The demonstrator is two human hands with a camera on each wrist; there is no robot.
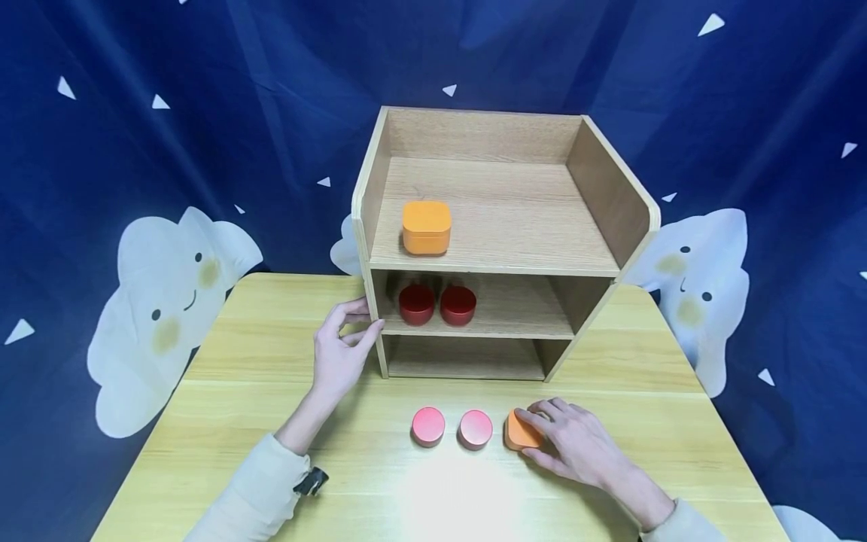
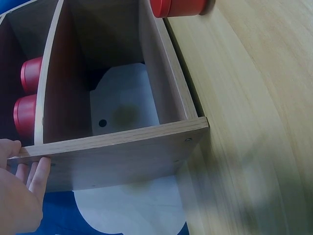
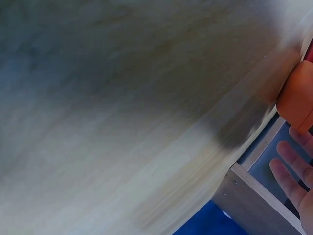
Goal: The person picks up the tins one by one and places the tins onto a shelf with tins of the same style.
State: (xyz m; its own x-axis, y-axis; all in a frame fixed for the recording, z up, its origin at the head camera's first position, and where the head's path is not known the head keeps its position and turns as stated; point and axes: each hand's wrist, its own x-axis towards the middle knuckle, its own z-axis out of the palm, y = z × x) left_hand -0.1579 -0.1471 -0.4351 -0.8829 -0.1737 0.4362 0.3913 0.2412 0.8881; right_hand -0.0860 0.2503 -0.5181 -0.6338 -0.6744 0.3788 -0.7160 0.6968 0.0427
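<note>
My left hand pinches the left side panel of a wooden shelf unit, with the thumb at the front edge and the fingers along the outer face. On the table my right hand grips an orange rounded-square tin between thumb and fingers. Left of that tin stand two red round tins, the nearer one and the farther one. Two more red round tins, one on the left and one on the right, sit on the middle shelf. Another orange tin rests on the top shelf, at its left front.
The shelf unit stands toward the back of a light wooden table. Its bottom compartment opens toward the front. A dark blue curtain with white clouds and triangles hangs behind the table. Bright glare lies on the table's front middle.
</note>
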